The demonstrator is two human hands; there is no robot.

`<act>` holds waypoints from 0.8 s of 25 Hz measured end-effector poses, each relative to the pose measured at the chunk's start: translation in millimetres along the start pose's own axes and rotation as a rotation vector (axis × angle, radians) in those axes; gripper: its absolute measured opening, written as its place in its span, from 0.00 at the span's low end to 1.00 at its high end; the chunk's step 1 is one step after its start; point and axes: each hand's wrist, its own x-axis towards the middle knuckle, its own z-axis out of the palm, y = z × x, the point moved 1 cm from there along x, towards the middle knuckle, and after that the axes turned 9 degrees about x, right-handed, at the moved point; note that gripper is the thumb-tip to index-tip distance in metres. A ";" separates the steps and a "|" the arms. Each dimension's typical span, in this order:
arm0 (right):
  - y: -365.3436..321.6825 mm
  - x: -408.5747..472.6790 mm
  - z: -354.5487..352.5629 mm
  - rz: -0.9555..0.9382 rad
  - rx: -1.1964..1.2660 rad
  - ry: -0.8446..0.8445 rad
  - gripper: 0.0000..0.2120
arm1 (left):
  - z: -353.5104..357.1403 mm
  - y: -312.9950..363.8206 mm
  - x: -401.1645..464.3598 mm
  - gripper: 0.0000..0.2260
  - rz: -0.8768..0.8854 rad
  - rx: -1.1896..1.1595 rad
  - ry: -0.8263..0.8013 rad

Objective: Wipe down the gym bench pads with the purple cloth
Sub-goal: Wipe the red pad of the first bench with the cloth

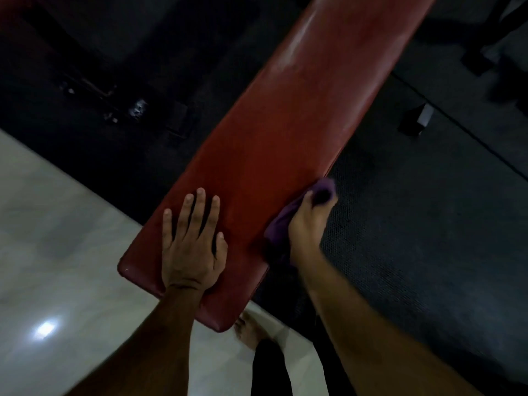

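A long red bench pad (274,144) runs from the near centre up to the top right. My left hand (191,247) lies flat on its near end, fingers straight and spread. My right hand (307,224) grips the purple cloth (285,215) against the pad's right edge, thumb on top and fingers wrapped over the side. Part of the cloth is hidden under the hand. The far stretch of the pad shows a shiny streak.
Dark rubber matting (428,224) covers the floor right of the bench. Pale glossy tiles (57,252) lie to the left. Dark equipment parts (137,110) sit beyond the bench on the left. My bare foot (248,330) stands under the pad's near end.
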 end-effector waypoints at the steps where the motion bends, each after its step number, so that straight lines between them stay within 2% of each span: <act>1: -17.7 33.7 4.4 -0.013 0.032 0.067 0.18 | 0.2 0.2 -0.1 0.31 -0.003 0.002 0.000; 3: -50.0 93.4 10.2 -0.019 0.043 0.133 0.17 | 0.6 0.8 0.2 0.30 -0.001 0.006 0.001; 5: -72.9 133.1 12.5 -0.010 0.039 0.150 0.21 | 1.1 1.2 1.1 0.30 0.003 -0.005 0.010; 9: -93.9 162.3 9.8 -0.087 -0.069 0.137 0.25 | 1.3 -0.2 0.1 0.30 0.012 -0.001 0.023; 14: -65.8 97.5 -5.0 -0.035 -0.251 0.019 0.29 | 0.3 0.4 0.7 0.31 0.010 0.008 0.012; 18: -17.1 5.9 -27.9 0.066 -0.305 -0.219 0.27 | 0.1 -0.7 2.4 0.30 0.017 -0.002 0.021; 20: -19.7 -16.5 -49.2 0.043 -0.396 -0.340 0.26 | -0.1 -0.4 2.2 0.31 0.013 -0.006 0.019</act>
